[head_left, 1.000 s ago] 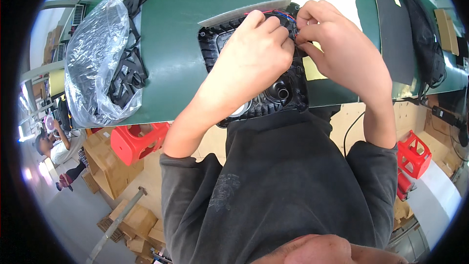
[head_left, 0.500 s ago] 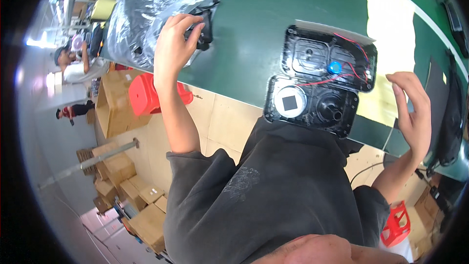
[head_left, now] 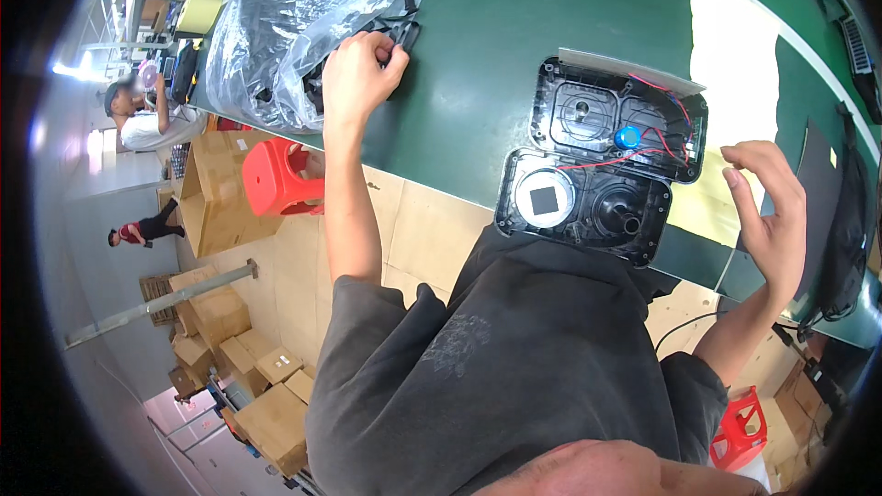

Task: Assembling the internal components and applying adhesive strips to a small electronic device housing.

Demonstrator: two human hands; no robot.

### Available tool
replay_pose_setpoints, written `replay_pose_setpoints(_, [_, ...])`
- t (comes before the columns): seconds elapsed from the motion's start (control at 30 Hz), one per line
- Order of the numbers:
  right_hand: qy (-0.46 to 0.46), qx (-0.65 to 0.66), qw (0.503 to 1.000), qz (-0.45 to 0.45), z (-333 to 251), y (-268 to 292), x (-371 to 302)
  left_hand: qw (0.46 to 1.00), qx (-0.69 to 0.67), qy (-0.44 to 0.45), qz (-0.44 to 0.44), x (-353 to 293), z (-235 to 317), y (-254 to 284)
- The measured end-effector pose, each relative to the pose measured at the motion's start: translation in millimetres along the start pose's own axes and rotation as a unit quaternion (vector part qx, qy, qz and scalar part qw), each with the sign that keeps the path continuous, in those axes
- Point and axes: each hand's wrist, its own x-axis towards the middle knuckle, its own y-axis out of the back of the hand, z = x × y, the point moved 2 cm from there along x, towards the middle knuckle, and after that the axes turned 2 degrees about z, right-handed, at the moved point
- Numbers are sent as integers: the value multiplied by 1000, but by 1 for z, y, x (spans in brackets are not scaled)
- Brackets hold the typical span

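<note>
My left hand (head_left: 356,81) is over the left part of the green table, its fingers curled beside a clear plastic bag (head_left: 285,28) with black items in it. Black straps (head_left: 404,34) lie at its fingertips; whatever the fingers close on is hidden. An opened black speaker housing (head_left: 583,156) lies at the table's near edge, its two halves side by side. The near half carries a round silver speaker driver (head_left: 544,197) with a black square. A blue round part (head_left: 627,137) and red wires sit in the far half. Right of the housing, my right hand (head_left: 774,207) hovers empty, thumb and fingers apart.
A yellow sheet (head_left: 730,55) lies on the green table (head_left: 478,64) right of the housing. Black fabric (head_left: 845,230) hangs at the far right. Red stools (head_left: 276,176) and cardboard boxes (head_left: 225,188) stand on the floor. Two other people are at the left.
My left hand has shifted slightly right, its fingers curling in more, and the dark piece by it is now mostly covered. My right hand has barely moved; the housing stays in place.
</note>
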Motion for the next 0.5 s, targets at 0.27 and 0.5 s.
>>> replay_pose_setpoints(0.27, [43,54,996,56,-19,-2,14,964,-231,-131,17,-5,97,44])
replay_pose_setpoints(0.5, [-64,307,949,35,-18,-17,45,894,-318,-314,-35,-6,240,57])
